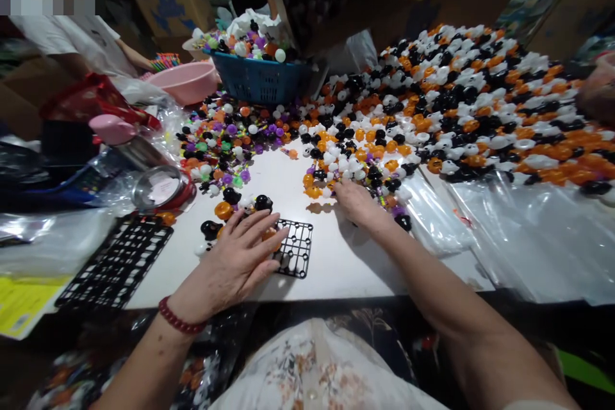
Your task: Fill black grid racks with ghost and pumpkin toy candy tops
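My left hand (245,250), with a red bead bracelet (180,317) at the wrist, lies spread over a small black plastic grid (300,250) near the table's front edge. Several orange, black and white plastic pieces (223,210) sit around and partly under its fingers. Farther right, my right hand (358,202) reaches to the near edge of a pile of orange, white and black pieces (346,160). Its fingertips point down among the pieces and are mostly hidden, so I cannot see whether they hold one.
A blue basket (262,80) of trinkets and a pink basin (185,83) stand at the back. A large heap (480,90) fills the right. Clear plastic bags (538,237) lie in front of it. Black grids (120,262) and a steel flask (139,150) are left. A person (91,45) stands back left.
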The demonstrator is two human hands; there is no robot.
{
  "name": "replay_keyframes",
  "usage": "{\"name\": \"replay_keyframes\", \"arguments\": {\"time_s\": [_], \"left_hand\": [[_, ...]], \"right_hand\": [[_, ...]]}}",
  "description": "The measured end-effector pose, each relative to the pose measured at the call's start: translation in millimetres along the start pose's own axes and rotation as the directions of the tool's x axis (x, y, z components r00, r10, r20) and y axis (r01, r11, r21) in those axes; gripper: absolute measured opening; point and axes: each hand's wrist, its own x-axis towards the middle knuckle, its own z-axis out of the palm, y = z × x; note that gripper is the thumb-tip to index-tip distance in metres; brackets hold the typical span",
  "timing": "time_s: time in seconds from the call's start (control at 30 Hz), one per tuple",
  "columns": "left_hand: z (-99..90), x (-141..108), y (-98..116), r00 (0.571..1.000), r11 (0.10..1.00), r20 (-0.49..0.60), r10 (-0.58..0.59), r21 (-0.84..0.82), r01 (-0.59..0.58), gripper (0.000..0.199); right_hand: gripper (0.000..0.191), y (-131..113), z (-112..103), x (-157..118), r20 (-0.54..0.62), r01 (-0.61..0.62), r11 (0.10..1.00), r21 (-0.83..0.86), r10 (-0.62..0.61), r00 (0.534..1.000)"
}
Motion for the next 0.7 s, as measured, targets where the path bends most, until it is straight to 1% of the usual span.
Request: {"name": "replay_keyframes", "arguments": {"time_s": [0.07, 0.1, 0.13, 0.17, 0.23, 0.3, 0.33, 0.37, 0.4, 0.43, 0.53, 0.6, 0.7], "left_hand": [[-0.1, 1, 1, 1.0, 0.999, -0.004, 0.017, -0.028, -0.017, 0.043], [0.8, 1, 1, 1.0, 0.999, -0.009, 0.016, -0.04, -0.017, 0.042], [2.2, 1, 1, 1.0, 0.999, -0.014, 0.013, -0.048, -0.014, 0.041], [3.8, 1, 0, 1.0, 0.999, -0.019, 0.007, -0.053, -0.008, 0.041], [6.5, 1, -1, 1.0, 0.998, -0.02, -0.002, -0.061, 0.001, 0.041], [8.2, 0, -2, 1.0, 0.997, -0.017, -0.012, -0.07, 0.011, 0.042], [8.8, 0, -2, 1.0, 0.997, -0.015, -0.016, -0.077, 0.014, 0.043], [9.2, 0, -2, 1.0, 0.996, -0.015, -0.017, -0.084, 0.016, 0.044], [9.7, -1, -3, 1.0, 0.996, -0.018, -0.016, -0.091, 0.014, 0.045], [10.1, -1, -3, 1.0, 0.995, -0.024, -0.014, -0.096, 0.012, 0.045], [11.6, -2, -4, 0.999, 0.995, -0.037, -0.01, -0.104, 0.006, 0.047], [12.2, -2, -5, 0.999, 0.994, -0.037, -0.013, -0.107, 0.009, 0.048], [11.4, -2, -4, 0.999, 0.993, -0.042, -0.03, -0.113, 0.026, 0.047]], "right_hand": [[0.022, -18, 2, -7, -0.078, 0.004, 0.978, 0.207, 0.012, 0.997], [0.019, -29, 6, -10, -0.101, 0.007, 0.937, 0.351, 0.031, 0.994], [0.015, -41, 12, -13, -0.105, 0.005, 0.866, 0.5, 0.054, 0.993], [0.013, -54, 20, -14, -0.09, 0.002, 0.775, 0.632, 0.071, 0.993], [0.013, -77, 38, -16, -0.051, -0.004, 0.571, 0.821, 0.08, 0.996], [0.017, -96, 55, -16, -0.016, -0.007, 0.398, 0.918, 0.055, 0.998], [0.019, -103, 61, -16, -0.006, -0.008, 0.341, 0.94, 0.038, 0.999], [0.02, -108, 65, -16, 0.0, -0.008, 0.314, 0.949, 0.024, 1.0], [0.021, -111, 67, -16, 0.002, -0.008, 0.319, 0.948, 0.017, 1.0], [0.022, -112, 68, -16, 0.002, -0.007, 0.354, 0.935, 0.014, 1.0], [0.025, -111, 64, -18, 0.006, 0.004, 0.538, 0.843, -0.018, 1.0], [0.027, -108, 61, -18, 0.017, 0.022, 0.628, 0.778, -0.056, 0.998], [0.03, -105, 58, -16, 0.012, 0.078, 0.7, 0.71, -0.122, 0.992]]}}
